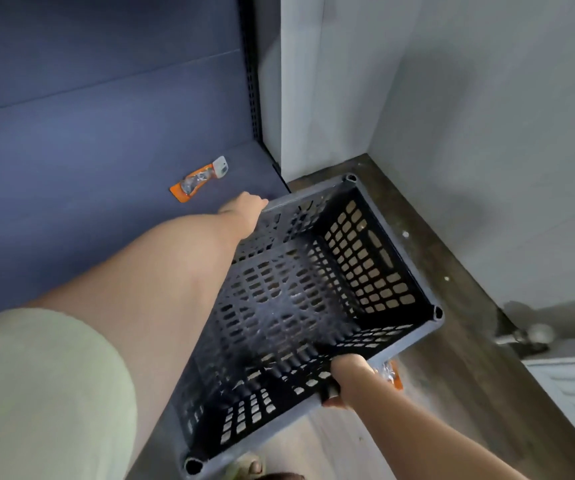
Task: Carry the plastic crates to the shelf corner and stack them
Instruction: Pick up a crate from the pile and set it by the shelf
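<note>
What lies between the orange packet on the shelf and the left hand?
Only bare blue shelf up to the left hand; the head view shows it.

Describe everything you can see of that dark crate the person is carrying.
The crate is dark plastic, with lattice walls and floor, a greyer rim, round sockets at its corners and a slot handle in one wall. It is empty, open side up, held above the wood-look floor beside the blue shelf, close to the wall corner. The left hand holds its far rim and the right hand grips the near rim.
</note>
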